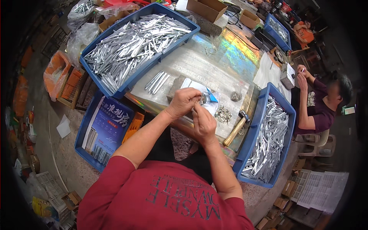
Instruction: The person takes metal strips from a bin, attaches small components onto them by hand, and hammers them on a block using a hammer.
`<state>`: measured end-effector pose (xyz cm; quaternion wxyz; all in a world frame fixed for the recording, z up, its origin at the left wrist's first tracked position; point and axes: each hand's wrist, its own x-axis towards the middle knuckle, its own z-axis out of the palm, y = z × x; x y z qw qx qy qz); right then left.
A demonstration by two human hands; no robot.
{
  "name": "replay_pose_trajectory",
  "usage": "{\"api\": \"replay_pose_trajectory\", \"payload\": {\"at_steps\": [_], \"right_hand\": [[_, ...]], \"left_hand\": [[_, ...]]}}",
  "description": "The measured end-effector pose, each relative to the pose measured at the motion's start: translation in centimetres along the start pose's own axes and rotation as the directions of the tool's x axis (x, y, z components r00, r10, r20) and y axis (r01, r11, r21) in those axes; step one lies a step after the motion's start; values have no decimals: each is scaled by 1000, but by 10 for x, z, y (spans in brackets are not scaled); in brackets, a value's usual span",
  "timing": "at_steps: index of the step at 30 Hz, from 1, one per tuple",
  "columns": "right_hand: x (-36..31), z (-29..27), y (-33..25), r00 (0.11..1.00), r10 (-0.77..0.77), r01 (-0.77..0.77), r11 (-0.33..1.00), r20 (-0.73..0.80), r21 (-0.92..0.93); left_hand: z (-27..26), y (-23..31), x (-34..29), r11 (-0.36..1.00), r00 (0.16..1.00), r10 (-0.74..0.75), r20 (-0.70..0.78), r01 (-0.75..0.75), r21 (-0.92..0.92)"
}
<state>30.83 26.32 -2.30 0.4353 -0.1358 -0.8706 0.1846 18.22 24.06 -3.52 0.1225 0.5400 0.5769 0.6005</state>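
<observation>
Over the near edge of the workbench, my left hand (184, 102) and my right hand (204, 123) meet fingertip to fingertip. Both are closed in a pinch; whatever lies between them is too small or hidden to name. Just beyond sits a grey block (176, 87) with white paper (190, 83) and a blue scrap (211, 96). Right of my hands lies a pile of small metal pieces (222, 114). A hammer (236, 128) with a wooden handle rests farther right. Several slim silver strips (157, 82) lie in a row to the left.
A large blue bin (126, 87) heaped with silver strips stands far left; another blue bin (241, 163) of silver pieces is at right. A third blue crate (81, 135) holds a printed sheet. A clear bag (236, 96) lies on the bench. Another person (326, 101) sits at right.
</observation>
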Motion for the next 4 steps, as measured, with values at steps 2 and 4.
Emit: {"api": "replay_pose_trajectory", "payload": {"at_steps": [2,4], "right_hand": [[-9,-10,-12,996,91,-91,996,6,22],[-11,-18,-16,984,180,-180,983,7,36]], "left_hand": [[-4,1,-1,999,998,18,64,-20,25],[-4,-1,-1,1000,997,24,69,-25,13]]}}
